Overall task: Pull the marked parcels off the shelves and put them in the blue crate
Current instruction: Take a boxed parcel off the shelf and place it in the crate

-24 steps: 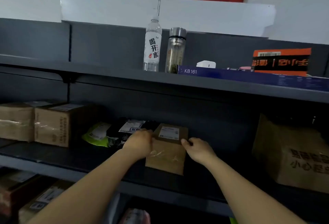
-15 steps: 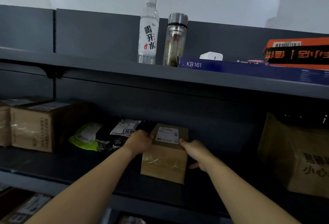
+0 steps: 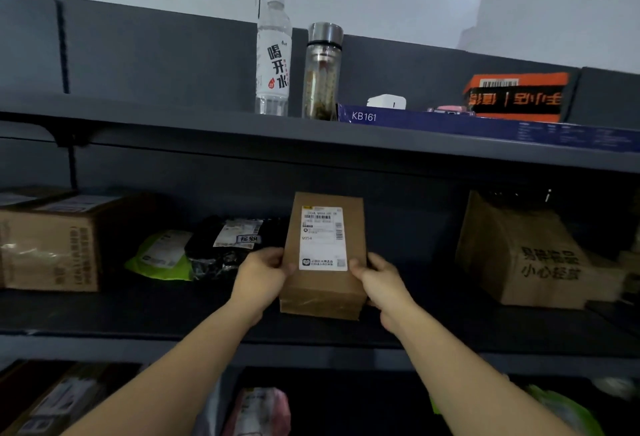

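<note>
we are tipping the box (image 3: 323, 255) up off the shelf (image 3: 138, 314).
left hand (image 3: 261, 278) and right hand (image 3: 382, 279) are clasping its stiff sides; probably light.

The parcel (image 3: 325, 252) is sitting mid-shelf (image 3: 138, 314), tilted up, with the left hand (image 3: 260, 279) at its 9 o'clock and the right hand (image 3: 382, 283) at 3. Bags (image 3: 194, 250) are lying at 9, a carton (image 3: 526, 259) at 3, bottles (image 3: 298, 68) at 12 above.

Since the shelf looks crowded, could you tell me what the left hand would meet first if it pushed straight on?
Probably the black plastic parcel just beyond the left hand; depth is uncertain.
</note>
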`<action>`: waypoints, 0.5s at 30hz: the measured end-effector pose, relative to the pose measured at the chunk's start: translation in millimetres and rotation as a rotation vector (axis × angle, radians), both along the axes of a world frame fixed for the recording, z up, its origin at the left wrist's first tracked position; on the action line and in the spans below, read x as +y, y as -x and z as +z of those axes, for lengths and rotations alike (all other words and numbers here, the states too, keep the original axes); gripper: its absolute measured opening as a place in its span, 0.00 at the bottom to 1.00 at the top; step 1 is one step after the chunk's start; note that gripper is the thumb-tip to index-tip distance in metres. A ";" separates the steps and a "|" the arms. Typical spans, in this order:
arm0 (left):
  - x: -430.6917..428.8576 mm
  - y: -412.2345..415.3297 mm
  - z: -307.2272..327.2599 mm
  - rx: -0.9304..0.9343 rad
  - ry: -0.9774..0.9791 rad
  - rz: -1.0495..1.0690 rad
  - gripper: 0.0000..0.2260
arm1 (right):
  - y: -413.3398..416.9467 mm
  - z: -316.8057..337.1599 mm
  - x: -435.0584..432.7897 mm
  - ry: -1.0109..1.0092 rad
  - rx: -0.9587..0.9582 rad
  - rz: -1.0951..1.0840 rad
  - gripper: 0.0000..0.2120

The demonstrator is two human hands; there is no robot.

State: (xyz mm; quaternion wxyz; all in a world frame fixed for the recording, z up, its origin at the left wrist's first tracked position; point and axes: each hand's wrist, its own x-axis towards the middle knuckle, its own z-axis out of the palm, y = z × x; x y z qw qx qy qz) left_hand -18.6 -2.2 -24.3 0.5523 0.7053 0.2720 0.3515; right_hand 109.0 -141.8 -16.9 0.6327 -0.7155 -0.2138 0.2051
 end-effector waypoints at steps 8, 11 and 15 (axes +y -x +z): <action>-59.6 34.8 -4.7 -0.108 -0.068 -0.099 0.17 | 51.7 -1.6 -71.0 -0.121 -0.074 -0.129 0.23; -87.5 42.9 -4.7 -0.109 -0.069 -0.120 0.19 | 65.7 0.6 -103.3 -0.125 -0.102 -0.174 0.23; -130.7 48.9 -3.9 -0.116 -0.086 -0.162 0.18 | 77.4 0.6 -151.6 -0.119 -0.137 -0.220 0.23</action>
